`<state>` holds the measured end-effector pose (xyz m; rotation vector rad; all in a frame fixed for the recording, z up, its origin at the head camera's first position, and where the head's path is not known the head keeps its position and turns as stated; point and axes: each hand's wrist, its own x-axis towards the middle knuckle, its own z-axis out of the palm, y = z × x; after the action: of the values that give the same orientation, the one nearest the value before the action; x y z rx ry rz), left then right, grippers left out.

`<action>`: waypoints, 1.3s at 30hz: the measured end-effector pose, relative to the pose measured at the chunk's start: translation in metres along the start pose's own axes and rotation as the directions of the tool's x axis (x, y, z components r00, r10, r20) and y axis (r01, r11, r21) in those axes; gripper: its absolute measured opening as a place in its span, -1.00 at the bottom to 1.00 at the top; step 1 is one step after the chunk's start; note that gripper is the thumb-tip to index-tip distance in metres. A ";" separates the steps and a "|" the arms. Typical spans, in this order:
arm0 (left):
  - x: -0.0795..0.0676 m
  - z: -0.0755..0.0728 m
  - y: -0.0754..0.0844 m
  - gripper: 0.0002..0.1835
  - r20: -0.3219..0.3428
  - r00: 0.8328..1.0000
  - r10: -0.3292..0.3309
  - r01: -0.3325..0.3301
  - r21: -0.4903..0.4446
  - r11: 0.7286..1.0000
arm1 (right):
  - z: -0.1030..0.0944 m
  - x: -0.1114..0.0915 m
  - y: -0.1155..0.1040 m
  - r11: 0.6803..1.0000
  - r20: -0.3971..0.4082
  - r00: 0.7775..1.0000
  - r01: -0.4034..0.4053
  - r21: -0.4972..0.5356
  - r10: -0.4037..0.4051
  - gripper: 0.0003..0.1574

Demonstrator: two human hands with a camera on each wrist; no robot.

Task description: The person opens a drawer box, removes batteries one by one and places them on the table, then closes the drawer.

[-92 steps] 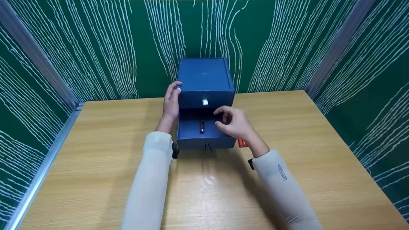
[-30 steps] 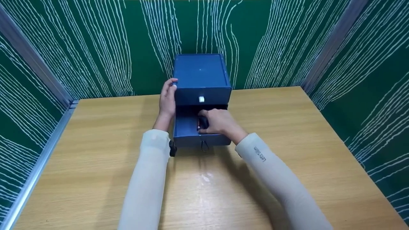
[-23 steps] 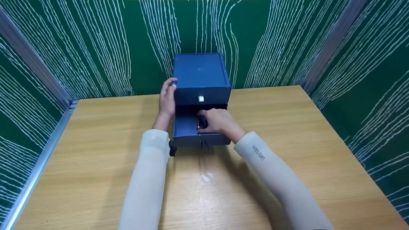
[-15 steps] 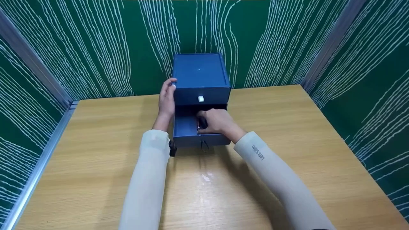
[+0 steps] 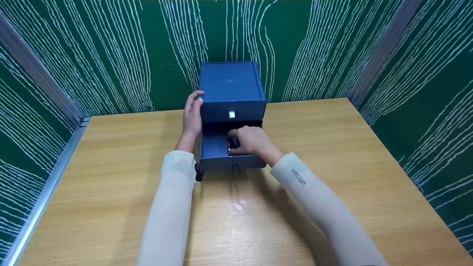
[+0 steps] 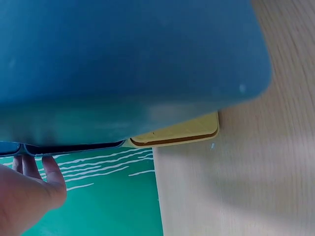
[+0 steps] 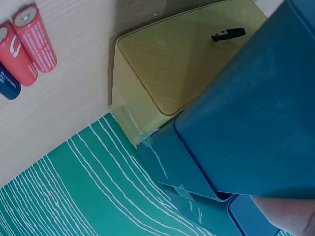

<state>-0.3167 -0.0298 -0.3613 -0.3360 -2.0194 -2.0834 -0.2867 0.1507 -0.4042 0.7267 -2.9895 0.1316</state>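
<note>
A blue drawer cabinet [image 5: 232, 83] stands at the back of the table, its middle drawer [image 5: 214, 146] pulled out. My left hand [image 5: 192, 116] rests against the cabinet's left side, fingertips at the upper front edge. In the left wrist view, the left hand's fingers [image 6: 52, 169] reach the cabinet's side. Inside the open drawer my right hand [image 5: 252, 140] pinches a slim battery with curled finger and thumb. Only the battery's silver end [image 5: 229, 150] shows; the rest is hidden by the hand. In the right wrist view, the drawer's wall covers most of the right hand [image 7: 285, 214].
The upper drawer with its white knob [image 5: 232, 114] is closed. Beneath the open drawer sits a yellow drawer [image 7: 182, 54] with a black pull [image 7: 229, 34]. Red batteries [image 7: 37, 39] and a dark blue one [image 7: 7, 82] lie on the table right of the cabinet. Green walls stand behind.
My right hand, earlier above the open drawer, has come down and left onto the battery in it. Over the last second it stays nearly still. The left hand keeps its place on the cabinet.
</note>
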 end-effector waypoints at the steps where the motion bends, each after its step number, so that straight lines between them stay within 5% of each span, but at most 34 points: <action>1: 0.000 0.000 0.000 -0.66 0.002 1.000 0.000 0.000 0.002 1.000 | 0.000 0.000 0.000 1.000 0.002 1.000 -0.003 0.001 0.003 -0.40; 23: 0.001 0.001 0.000 -0.66 -0.007 1.000 -0.009 0.008 -0.031 0.999 | -0.004 0.000 0.000 0.999 0.025 0.999 -0.039 0.013 0.038 -0.39; 39: 0.001 0.000 0.001 -0.66 -0.003 1.000 -0.004 0.004 -0.024 1.000 | -0.007 -0.003 0.001 0.991 -0.036 0.999 -0.028 0.133 0.033 -0.44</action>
<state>-0.3173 -0.0296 -0.3604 -0.3330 -1.9959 -2.1108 -0.2840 0.1539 -0.3976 0.6825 -2.9784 0.3443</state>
